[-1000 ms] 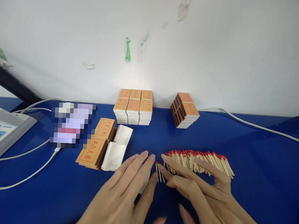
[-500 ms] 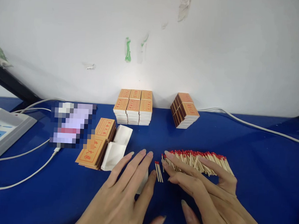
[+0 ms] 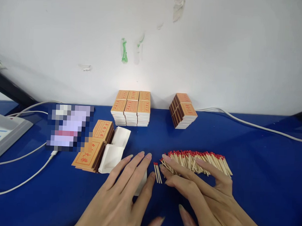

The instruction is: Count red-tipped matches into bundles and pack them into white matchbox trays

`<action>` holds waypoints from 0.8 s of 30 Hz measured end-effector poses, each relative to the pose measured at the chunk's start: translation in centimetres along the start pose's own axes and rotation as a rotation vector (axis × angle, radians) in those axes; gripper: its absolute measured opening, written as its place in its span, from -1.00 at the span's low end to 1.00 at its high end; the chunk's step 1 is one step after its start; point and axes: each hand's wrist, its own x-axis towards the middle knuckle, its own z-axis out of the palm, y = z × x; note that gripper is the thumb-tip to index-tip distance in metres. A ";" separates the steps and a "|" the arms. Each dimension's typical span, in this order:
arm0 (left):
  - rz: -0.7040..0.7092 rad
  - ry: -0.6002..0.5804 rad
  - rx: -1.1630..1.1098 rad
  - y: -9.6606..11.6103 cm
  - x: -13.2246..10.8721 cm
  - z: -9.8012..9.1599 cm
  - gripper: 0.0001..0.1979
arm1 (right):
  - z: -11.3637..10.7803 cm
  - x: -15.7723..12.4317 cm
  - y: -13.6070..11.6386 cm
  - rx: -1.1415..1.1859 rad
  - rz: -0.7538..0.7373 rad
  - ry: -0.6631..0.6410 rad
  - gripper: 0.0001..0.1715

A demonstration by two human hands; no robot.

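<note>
Tabletop (image 3: 252,158) blue, white wall (image 3: 220,45) at 12 o'clock | left hand (image 3: 122,196) flat, splayed open, on white tray (image 3: 141,184) | right hand (image 3: 200,191) spread over match pile (image 3: 201,160), 1 o'clock | loose matches (image 3: 157,172) between hands

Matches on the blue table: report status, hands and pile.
Left hand flat, open, partly over a white tray. Right hand open, spread on the match pile. Few loose matches lie between the hands. Box sleeves sit off left, apart.
</note>
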 end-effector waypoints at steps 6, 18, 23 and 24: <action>-0.015 -0.003 -0.021 0.0 0.0 0.0 -0.52 | 0.4 -0.4 0.0 0.039 0.016 0.019 -0.65; -0.023 0.013 -0.026 0.2 -0.2 0.3 -0.53 | 1.1 -0.7 0.1 0.111 0.067 0.089 -0.63; -0.017 0.012 -0.013 0.2 -0.3 0.2 -0.53 | 1.0 -0.6 0.0 0.147 0.103 0.094 -0.60; -0.014 0.017 -0.012 0.2 -0.3 0.2 -0.53 | 1.0 -0.5 0.1 0.150 0.113 0.096 -0.59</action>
